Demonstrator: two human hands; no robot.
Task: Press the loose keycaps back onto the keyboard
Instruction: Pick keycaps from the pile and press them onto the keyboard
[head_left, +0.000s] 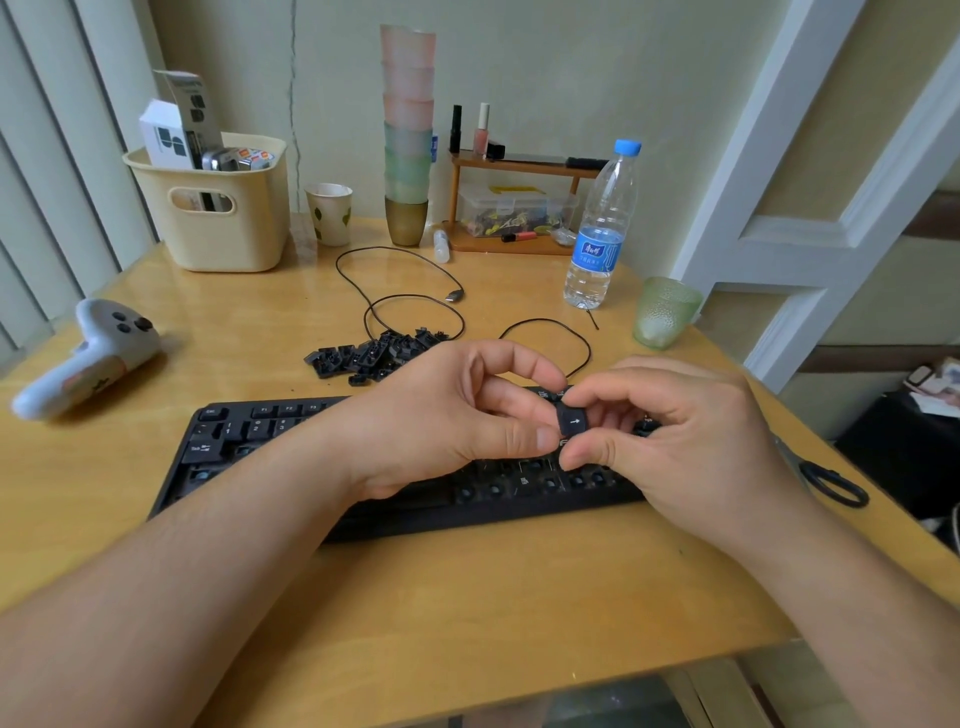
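A black keyboard (249, 457) lies across the middle of the wooden table, with many keycaps off and bare switch domes showing in its lower rows. A pile of loose black keycaps (374, 356) sits just behind it. Both hands hover over the keyboard's right half. A single black keycap (573, 422) with an arrow mark is pinched between the thumb and fingers of my right hand (691, 441). My left hand (457, 415) has its fingers curled, and its thumb and fingertips touch the same keycap from the left.
The keyboard's black cable (410, 306) loops behind the pile. A white game controller (88, 353) lies at the left, a water bottle (600, 228) and green glass (665, 312) at the right, black scissors (831, 483) by the right edge, a cream basket (213, 208) at the back.
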